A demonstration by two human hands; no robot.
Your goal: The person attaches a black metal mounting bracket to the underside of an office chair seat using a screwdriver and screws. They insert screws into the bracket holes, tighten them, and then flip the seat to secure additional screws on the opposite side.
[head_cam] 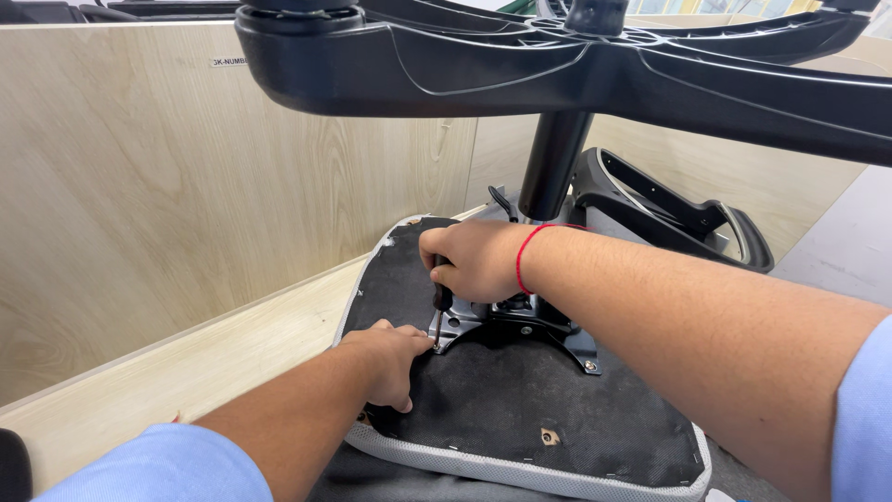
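The right hand [478,260] was closed around the handle of a screwdriver [439,307], held upright with its tip at the corner of a black metal plate [520,325]. Just below it, the left hand [388,358] rested on the upturned seat base [483,409], fingers pinched at the screwdriver's tip. Above both hands spread the black star-shaped chair base [576,65].
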